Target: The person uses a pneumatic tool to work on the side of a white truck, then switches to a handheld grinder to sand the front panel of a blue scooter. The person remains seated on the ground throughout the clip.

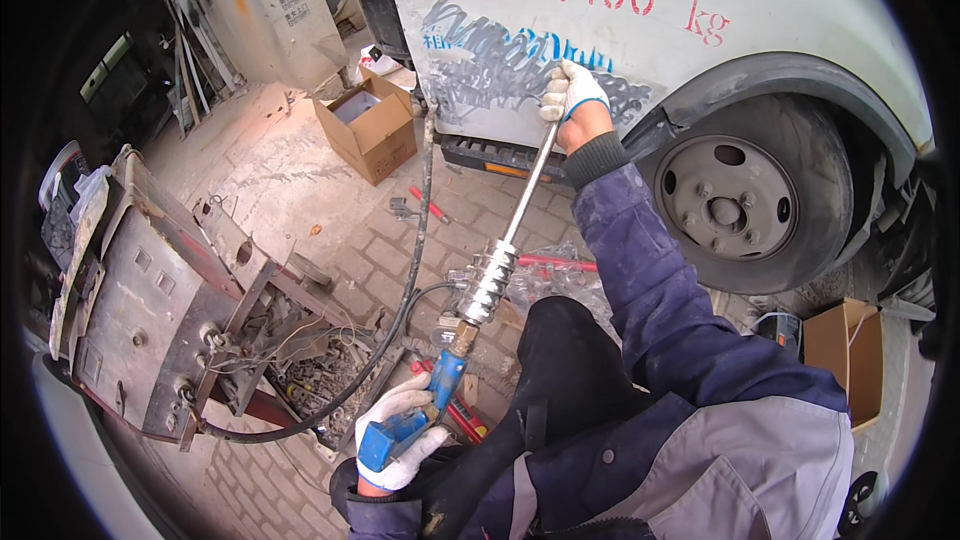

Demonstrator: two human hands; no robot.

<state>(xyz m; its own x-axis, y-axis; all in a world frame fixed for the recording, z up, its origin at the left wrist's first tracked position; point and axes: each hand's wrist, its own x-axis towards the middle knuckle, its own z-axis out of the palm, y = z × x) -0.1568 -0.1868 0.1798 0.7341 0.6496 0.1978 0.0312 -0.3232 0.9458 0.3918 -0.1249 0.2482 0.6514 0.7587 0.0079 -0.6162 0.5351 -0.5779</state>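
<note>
Reaching up to 1 o'clock from the centre of view, your gloved right hand point(572, 90) clasps the far end of the metal rod point(531, 188), that arm stretched well forward. Your left hand point(412, 464), also gloved, wraps the blue handle point(447, 380) at 7 o'clock, low beside your leg. Between them slants the tool point(490, 282), its ribbed cylinder near the centre. Farther out stand the white vehicle panel point(640, 30) at 1 and the wheel point(725, 205) at 3.

A long metal tool point(489, 282) with a ribbed silver barrel is held aslant, its blue handle point(447, 376) in the left grip point(420, 455), its rod point(530, 185) in the right grip point(576, 92).
</note>
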